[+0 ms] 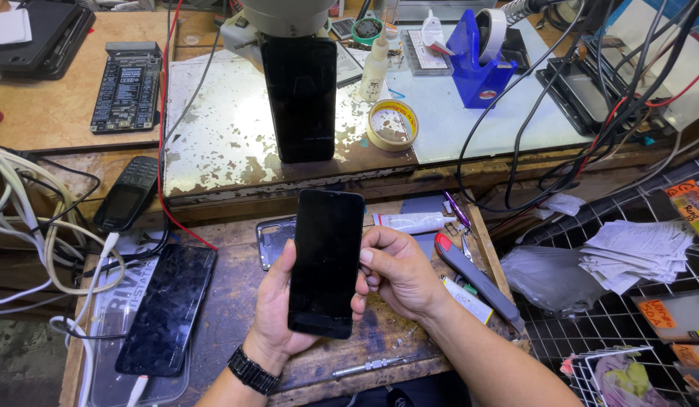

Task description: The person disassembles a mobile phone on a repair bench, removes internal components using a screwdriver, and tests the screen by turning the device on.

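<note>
Blue tape dispenser (479,71) is carrying one white roll (491,30). Left hand (278,309) and right hand (398,271) are gripping a black smartphone (325,260), fingers curled around edges; its screen is showing dark, unlit.

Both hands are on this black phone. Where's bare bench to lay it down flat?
Left hand and right hand hold the phone. Bare wood lies between the cracked phone and the left wrist. The worn mat left of the standing phone is also free. Right of the hands, tools crowd the edge.
</note>
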